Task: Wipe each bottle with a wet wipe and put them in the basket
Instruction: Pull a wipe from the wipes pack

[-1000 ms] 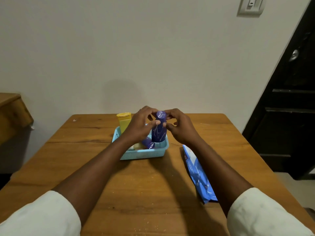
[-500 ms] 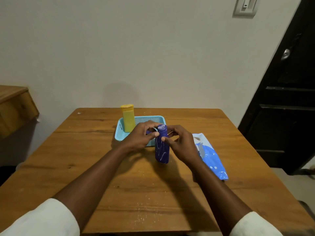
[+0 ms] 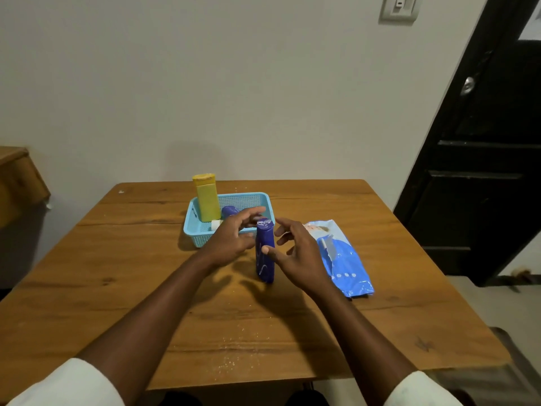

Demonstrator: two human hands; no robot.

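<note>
In the head view, a purple bottle (image 3: 265, 250) stands upright on the wooden table (image 3: 117, 273), just at the 5 o'clock side of the light blue basket (image 3: 196, 232), which holds a yellow bottle (image 3: 207, 199) and another purple bottle (image 3: 229, 210). The left hand (image 3: 231, 238) hovers at the standing bottle's 9 o'clock with fingers loosely spread, holding nothing. The right hand (image 3: 295, 250) is spread at its 3 o'clock, thumb touching the bottle's side, with the blue wipes pack (image 3: 342, 259) lying flat beyond it.
</note>
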